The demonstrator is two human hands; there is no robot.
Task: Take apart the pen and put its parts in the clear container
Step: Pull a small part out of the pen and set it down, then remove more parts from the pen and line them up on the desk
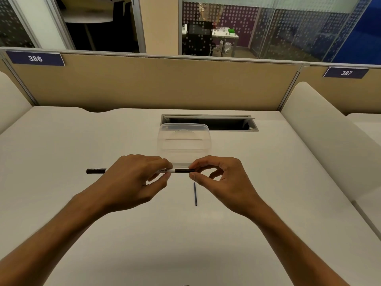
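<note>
now we hold the pen (pixel 165 170) level over the desk (pixel 61 162), left hand (pixel 132 180) gripping its barrel, right hand (pixel 222 178) fingers (pixel 192 176) pinching its dark end. behind it sits the clear container (pixel 184 141); a thin blue rod (pixel 195 194) lies below.

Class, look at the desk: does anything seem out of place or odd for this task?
One thing: a thin blue rod lies loose on the desk, near the right hand, not in the container. Otherwise nothing is spilled or damaged; both hands hold the pen.

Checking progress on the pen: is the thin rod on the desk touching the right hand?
Apart. The head view shows bare desk between the rod and the right hand, which pinches the pen.
</note>
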